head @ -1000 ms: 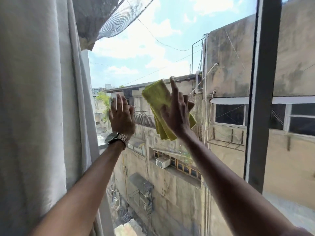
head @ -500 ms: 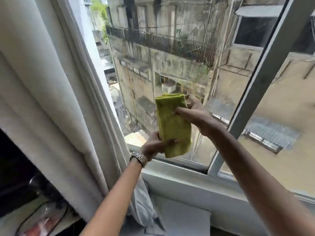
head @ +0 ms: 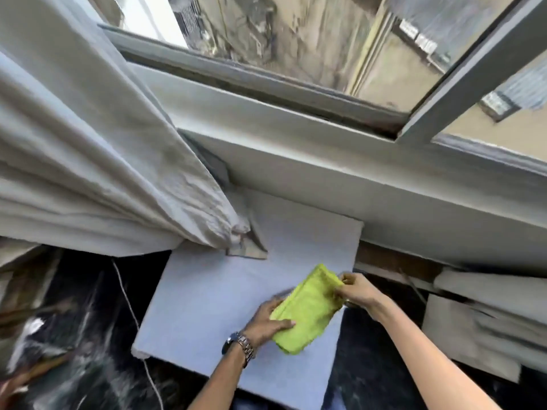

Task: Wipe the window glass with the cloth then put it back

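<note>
The cloth (head: 307,310), yellow-green and folded, is held between both hands just over a pale board (head: 213,294) that lies on a dark desk (head: 83,315) below the window glass (head: 296,34). The left hand (head: 268,319), with a wristwatch (head: 240,346) on its wrist, grips the near edge, thumb on top. The right hand (head: 356,291) pinches the far corner. A white curtain (head: 88,161) hangs at the left, its hem touching the board.

No readable text, label or number anywhere (frame is motion-blurred).
</note>
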Action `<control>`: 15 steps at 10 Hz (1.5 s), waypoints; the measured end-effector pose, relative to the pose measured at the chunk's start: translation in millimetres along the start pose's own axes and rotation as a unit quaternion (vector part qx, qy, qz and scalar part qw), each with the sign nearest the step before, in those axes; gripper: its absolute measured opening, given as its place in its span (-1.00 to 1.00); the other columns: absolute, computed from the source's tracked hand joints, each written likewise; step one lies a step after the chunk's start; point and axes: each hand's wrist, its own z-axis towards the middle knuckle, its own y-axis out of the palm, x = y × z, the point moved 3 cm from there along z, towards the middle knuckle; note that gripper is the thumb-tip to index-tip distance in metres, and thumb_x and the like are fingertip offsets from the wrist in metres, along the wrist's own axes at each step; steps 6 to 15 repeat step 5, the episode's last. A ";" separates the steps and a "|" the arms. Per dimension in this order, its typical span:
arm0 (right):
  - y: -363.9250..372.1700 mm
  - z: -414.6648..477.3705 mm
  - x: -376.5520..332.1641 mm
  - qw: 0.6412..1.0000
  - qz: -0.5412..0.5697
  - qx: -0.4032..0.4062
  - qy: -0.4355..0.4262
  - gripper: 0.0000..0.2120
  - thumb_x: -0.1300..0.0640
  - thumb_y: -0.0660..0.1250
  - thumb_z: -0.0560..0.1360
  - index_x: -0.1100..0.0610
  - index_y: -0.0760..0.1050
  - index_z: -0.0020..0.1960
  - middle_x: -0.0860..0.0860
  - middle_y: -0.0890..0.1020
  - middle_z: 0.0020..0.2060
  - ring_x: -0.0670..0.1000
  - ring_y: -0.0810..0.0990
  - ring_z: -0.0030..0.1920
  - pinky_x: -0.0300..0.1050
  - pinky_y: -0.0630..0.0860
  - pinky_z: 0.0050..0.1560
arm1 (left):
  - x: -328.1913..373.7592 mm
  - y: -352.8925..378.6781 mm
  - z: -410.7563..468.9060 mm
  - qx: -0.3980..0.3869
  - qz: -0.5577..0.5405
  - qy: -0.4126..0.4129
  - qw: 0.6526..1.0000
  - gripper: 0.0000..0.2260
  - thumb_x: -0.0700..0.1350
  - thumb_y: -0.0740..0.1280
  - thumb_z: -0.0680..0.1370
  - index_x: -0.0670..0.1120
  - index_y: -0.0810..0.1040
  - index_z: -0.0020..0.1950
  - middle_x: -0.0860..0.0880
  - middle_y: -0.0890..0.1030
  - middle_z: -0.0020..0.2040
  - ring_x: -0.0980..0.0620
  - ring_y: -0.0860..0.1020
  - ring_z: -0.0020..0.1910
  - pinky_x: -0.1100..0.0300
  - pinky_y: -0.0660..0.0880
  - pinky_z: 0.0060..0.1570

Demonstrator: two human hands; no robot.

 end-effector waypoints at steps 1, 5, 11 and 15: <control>4.2 38.1 63.3 0.998 0.002 0.035 0.047 -0.75 0.38 0.38 0.48 0.13 0.40 -0.24 -0.04 0.47 -0.51 -0.10 0.41 -0.52 -0.31 0.35 -0.53 | -30.7 -0.8 44.5 0.127 -0.008 -0.009 0.992 -0.64 -0.45 0.47 0.43 -0.23 0.51 0.16 -0.21 0.61 0.05 -0.05 0.55 0.02 0.35 0.56 -0.09; 20.2 66.6 79.8 0.960 -0.240 0.140 -0.022 -0.57 0.23 0.37 0.53 0.14 0.43 0.38 0.15 0.60 0.22 0.21 0.56 0.22 0.07 0.59 0.09 | -32.4 12.7 80.0 0.214 0.244 -0.111 0.939 -0.55 -0.10 0.37 0.54 -0.08 0.40 0.42 -0.22 0.58 0.29 -0.27 0.56 0.27 0.00 0.52 0.22; 20.2 66.6 79.8 0.960 -0.240 0.140 -0.022 -0.57 0.23 0.37 0.53 0.14 0.43 0.38 0.15 0.60 0.22 0.21 0.56 0.22 0.07 0.59 0.09 | -32.4 12.7 80.0 0.214 0.244 -0.111 0.939 -0.55 -0.10 0.37 0.54 -0.08 0.40 0.42 -0.22 0.58 0.29 -0.27 0.56 0.27 0.00 0.52 0.22; 20.2 66.6 79.8 0.960 -0.240 0.140 -0.022 -0.57 0.23 0.37 0.53 0.14 0.43 0.38 0.15 0.60 0.22 0.21 0.56 0.22 0.07 0.59 0.09 | -32.4 12.7 80.0 0.214 0.244 -0.111 0.939 -0.55 -0.10 0.37 0.54 -0.08 0.40 0.42 -0.22 0.58 0.29 -0.27 0.56 0.27 0.00 0.52 0.22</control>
